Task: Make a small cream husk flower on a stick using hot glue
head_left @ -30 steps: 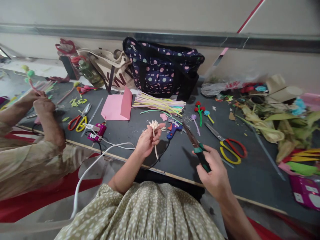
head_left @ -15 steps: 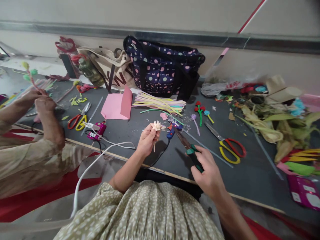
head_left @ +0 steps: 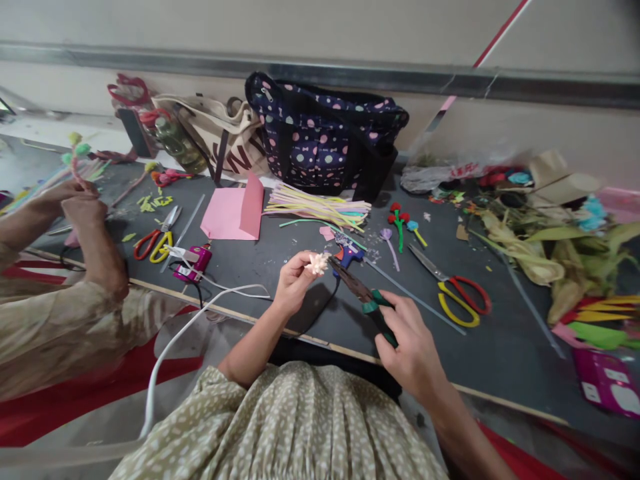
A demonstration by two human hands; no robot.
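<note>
Between the thumb and fingers of my left hand point(head_left: 294, 283) is a small cream pipe-cleaner flower point(head_left: 319, 264), its petals turned to the right. My right hand point(head_left: 407, 337) is wrapped round the dark green handles of a pair of pliers point(head_left: 356, 288). The jaws of the pliers reach the flower's right side; whether they grip a petal I cannot tell. Just behind the jaws lies a blue glue gun point(head_left: 349, 255) with an orange trigger, partly covered by the pliers.
A bundle of pale pipe cleaners point(head_left: 317, 208) and pink paper point(head_left: 227, 212) lie behind. Scissors point(head_left: 457, 290) rest at right, near small pipe-cleaner flowers point(head_left: 399, 223). A dotted bag point(head_left: 325, 137) stands at the wall. Left, a co-worker's hands point(head_left: 83, 203) hold a pipe-cleaner stem. A white cable point(head_left: 170, 347) crosses the edge.
The pliers have moved left, bringing their jaws to the flower. My left hand has tilted the flower to the right, so its stem no longer shows below the fingers.
</note>
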